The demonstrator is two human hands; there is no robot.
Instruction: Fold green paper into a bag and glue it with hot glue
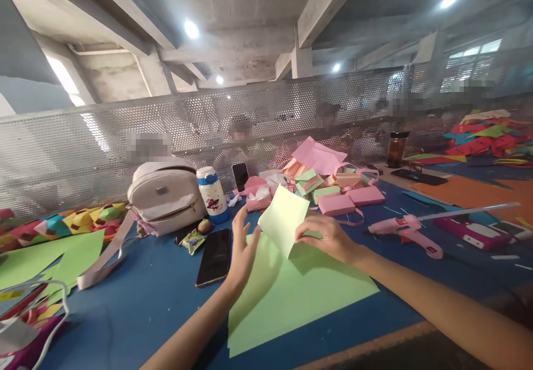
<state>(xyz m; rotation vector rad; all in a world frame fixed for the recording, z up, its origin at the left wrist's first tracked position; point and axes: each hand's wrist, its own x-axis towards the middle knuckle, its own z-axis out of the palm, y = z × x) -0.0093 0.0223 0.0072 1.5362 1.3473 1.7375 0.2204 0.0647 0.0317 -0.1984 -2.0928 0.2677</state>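
Note:
A small pale green sheet of paper (pixel 283 214) stands raised, bent along its lower edge, above larger light green sheets (pixel 300 303) lying on the blue table. My right hand (pixel 327 238) pinches its right edge between thumb and fingers. Close to the paper's left edge is my left hand (pixel 242 248), its fingers pointing up and apart from the thumb. Whether the left thumb touches the paper is hard to see. A dark phone (pixel 214 257) lies just left of my left hand.
A pink glue gun (pixel 406 231) with a long glue stick lies at right. Folded pink paper boxes (pixel 339 203) are piled behind the sheets. A backpack (pixel 164 195) and a white-and-blue bottle (pixel 213 195) stand at back left. Perforated metal panels (pixel 187 120) border the table's far side.

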